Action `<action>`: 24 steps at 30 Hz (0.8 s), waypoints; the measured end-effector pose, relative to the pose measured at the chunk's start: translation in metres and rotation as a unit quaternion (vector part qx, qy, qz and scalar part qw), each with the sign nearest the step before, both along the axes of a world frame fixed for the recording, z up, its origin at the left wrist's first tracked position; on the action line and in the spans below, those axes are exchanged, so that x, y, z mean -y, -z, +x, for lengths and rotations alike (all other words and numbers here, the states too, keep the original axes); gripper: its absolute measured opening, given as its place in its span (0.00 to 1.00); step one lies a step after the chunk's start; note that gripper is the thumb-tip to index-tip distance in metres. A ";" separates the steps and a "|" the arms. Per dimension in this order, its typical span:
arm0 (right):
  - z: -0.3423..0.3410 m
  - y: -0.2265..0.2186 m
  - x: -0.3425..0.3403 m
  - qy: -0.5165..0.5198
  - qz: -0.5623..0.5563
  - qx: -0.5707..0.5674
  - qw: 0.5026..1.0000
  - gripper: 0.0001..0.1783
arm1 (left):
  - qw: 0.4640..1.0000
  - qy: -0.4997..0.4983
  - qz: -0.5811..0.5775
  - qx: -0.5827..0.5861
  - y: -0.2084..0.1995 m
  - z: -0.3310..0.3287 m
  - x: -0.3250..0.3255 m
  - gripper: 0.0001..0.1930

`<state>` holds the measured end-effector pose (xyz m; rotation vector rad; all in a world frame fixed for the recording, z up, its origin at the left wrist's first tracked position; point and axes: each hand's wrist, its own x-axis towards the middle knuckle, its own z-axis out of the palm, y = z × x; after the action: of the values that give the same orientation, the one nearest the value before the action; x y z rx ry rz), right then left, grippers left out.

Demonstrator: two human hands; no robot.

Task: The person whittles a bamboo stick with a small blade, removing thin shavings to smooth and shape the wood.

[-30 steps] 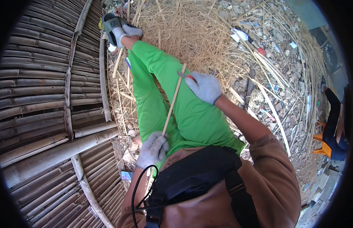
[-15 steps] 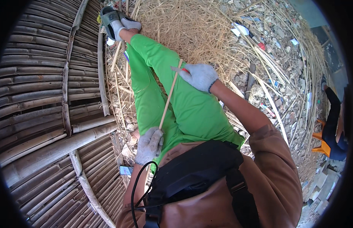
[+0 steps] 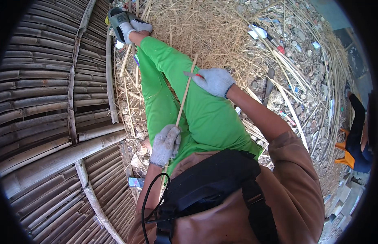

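Right hand (image 3: 215,80) now higher along bamboo strip (image 3: 184,95), knife (image 3: 192,75) in grip; left hand (image 3: 166,144) clasping strip's lower end.

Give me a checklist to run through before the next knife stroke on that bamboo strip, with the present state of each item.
1. Left hand gripping the bamboo strip at its near end: ok.
2. Right hand holding the small knife, blade at the strip: ok.
3. Both hands in work gloves: ok.
4. Strip lying along the green trouser leg, which sits under the blade: not ok.
5. Left fingers well away from the blade: ok.
6. Blade edge direction and sharpness: cannot tell.
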<state>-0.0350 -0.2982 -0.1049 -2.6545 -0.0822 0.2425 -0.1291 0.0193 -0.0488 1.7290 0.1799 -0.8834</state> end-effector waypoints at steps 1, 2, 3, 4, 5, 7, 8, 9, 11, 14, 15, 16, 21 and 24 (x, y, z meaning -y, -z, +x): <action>0.001 0.000 -0.001 0.006 0.001 -0.005 1.000 0.32 | 1.000 -0.003 -0.002 -0.002 0.000 -0.001 -0.002 0.17; 0.000 0.000 -0.002 0.004 0.000 -0.003 1.000 0.33 | 1.000 -0.007 -0.005 -0.004 0.000 -0.002 -0.004 0.17; 0.000 0.000 -0.003 0.001 -0.001 0.000 1.000 0.33 | 1.000 -0.014 -0.007 -0.007 -0.001 -0.005 -0.007 0.17; -0.001 0.000 -0.003 0.002 -0.003 0.002 1.000 0.34 | 1.000 -0.018 -0.008 -0.011 -0.002 -0.007 -0.010 0.17; -0.002 0.001 -0.003 0.000 0.002 0.007 1.000 0.34 | 1.000 -0.022 -0.010 -0.014 -0.002 -0.009 -0.014 0.16; -0.005 0.003 -0.003 -0.005 0.011 0.018 1.000 0.34 | 0.999 -0.025 -0.013 -0.024 -0.002 -0.015 -0.022 0.16; -0.005 0.004 -0.002 -0.004 0.009 0.019 1.000 0.34 | 0.999 -0.027 -0.014 -0.029 -0.003 -0.018 -0.025 0.16; -0.005 0.005 -0.003 -0.004 0.007 0.021 1.000 0.34 | 0.999 -0.029 -0.009 -0.031 -0.003 -0.022 -0.028 0.16; -0.003 0.005 -0.001 0.004 0.006 0.028 1.000 0.34 | 0.999 -0.032 -0.003 -0.030 -0.005 -0.025 -0.031 0.16; -0.005 0.007 -0.002 0.032 0.017 0.034 0.999 0.34 | 0.996 -0.051 -0.017 -0.065 -0.010 -0.038 -0.048 0.16; -0.005 0.006 0.001 0.046 0.022 0.033 0.998 0.34 | 0.996 -0.057 -0.023 -0.062 -0.002 -0.050 -0.066 0.16; -0.008 0.007 0.005 0.062 0.026 0.030 0.997 0.34 | 0.996 -0.061 -0.030 -0.061 0.017 -0.067 -0.092 0.16; -0.015 0.013 0.023 0.194 0.163 0.043 0.966 0.34 | 0.986 -0.140 -0.083 -0.029 0.001 -0.086 -0.112 0.17; -0.007 -0.010 0.021 0.199 0.236 0.073 0.948 0.34 | 0.987 -0.152 -0.056 -0.008 -0.018 -0.047 -0.062 0.16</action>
<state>-0.0416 -0.3191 -0.0953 -2.1454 0.3103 -0.0996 -0.1766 0.0813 -0.0309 1.5391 0.3867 -0.6681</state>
